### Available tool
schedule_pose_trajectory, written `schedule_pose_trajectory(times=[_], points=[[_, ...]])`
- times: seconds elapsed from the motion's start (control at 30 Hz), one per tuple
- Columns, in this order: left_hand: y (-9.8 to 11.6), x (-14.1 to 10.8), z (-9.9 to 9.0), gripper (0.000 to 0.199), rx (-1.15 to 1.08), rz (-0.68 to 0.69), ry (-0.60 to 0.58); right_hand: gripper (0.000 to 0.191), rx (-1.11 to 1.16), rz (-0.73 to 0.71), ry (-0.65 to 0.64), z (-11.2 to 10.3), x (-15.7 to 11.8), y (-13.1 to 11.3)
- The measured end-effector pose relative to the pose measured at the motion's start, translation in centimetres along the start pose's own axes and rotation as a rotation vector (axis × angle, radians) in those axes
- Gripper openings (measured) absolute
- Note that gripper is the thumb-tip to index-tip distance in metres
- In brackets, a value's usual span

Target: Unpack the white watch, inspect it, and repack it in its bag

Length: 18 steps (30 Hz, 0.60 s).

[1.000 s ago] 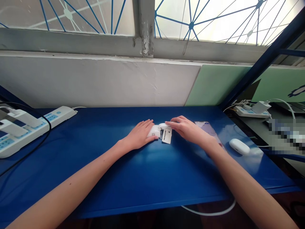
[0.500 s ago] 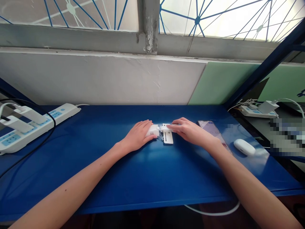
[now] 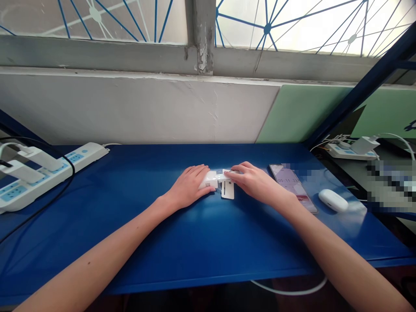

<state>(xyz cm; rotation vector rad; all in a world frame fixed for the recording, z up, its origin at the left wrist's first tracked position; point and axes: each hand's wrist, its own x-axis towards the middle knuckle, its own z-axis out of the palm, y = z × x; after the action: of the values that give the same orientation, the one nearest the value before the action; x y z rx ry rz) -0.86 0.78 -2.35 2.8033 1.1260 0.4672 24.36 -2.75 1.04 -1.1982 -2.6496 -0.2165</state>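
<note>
My left hand (image 3: 188,186) rests on the blue desk (image 3: 208,234), its fingers and thumb closed around a small white box-shaped object (image 3: 212,178) with faint print on one side. From the right, my right hand (image 3: 251,180) pinches a slim white piece (image 3: 223,176) whose left end meets the white box; I cannot tell whether they are joined. Under that piece lies a white card-like item (image 3: 229,191) with a dark narrow slot and a small dark dot. Clear, shiny plastic shows around the pieces, and my right fingers cover part of them.
A lit phone (image 3: 294,188) and a white earbud case (image 3: 333,200) lie right of my right hand. White power strips stand at the left (image 3: 78,158) and far right (image 3: 349,151). A black cable (image 3: 69,184) crosses the desk's left side.
My right hand has moved slightly left, bringing the slim white piece up against the box. The card has shifted a little left too. My left hand stays in place.
</note>
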Motion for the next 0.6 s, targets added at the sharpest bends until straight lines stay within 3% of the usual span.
schedule_pose_trajectory(times=[0.33,0.6], points=[[0.1,0.01,-0.18,0.065,-0.006,-0.007,-0.046,0.027,0.004,-0.014,-0.035,-0.37,0.01,0.07],[0.76,0.18,-0.32,0.057,0.037,0.02,0.01,0.033,-0.061,-0.068,-0.003,-0.63,-0.21,-0.3]])
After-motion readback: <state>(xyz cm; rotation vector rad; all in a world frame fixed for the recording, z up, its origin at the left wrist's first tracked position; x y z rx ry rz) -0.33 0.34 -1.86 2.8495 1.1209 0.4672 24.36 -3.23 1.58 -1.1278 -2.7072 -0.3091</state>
